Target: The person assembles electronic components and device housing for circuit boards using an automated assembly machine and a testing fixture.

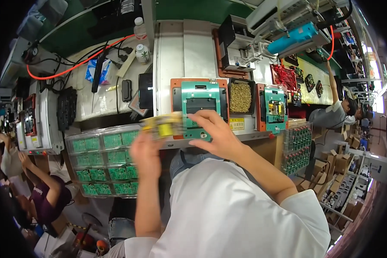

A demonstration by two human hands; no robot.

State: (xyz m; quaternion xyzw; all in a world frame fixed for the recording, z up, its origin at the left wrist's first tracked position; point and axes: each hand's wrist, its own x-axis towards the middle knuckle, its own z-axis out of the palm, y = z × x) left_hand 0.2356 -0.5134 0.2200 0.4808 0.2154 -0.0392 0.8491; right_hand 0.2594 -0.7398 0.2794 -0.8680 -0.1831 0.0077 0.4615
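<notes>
My left hand (146, 152), smeared by motion, grips a circuit board (162, 126) with a bulky yellow part on it; the board is blurred too. It is held up near the front edge of the bench, just left of a teal fixture (215, 88) with a dark recess in an orange-red frame. My right hand (217, 133) hovers over the near part of that fixture. Its thumb and fingers are apart with nothing between them, and the fingertips point toward the board. A second teal fixture (268, 92) to the right carries a board with a yellow part.
A black bin of small brass-coloured pieces (241, 96) sits between the fixtures. Clear trays of green boards (105, 155) lie at left, and another tray (297, 148) at right. A machine with a blue cylinder (292, 38) overhangs the back right. Other people work on both sides.
</notes>
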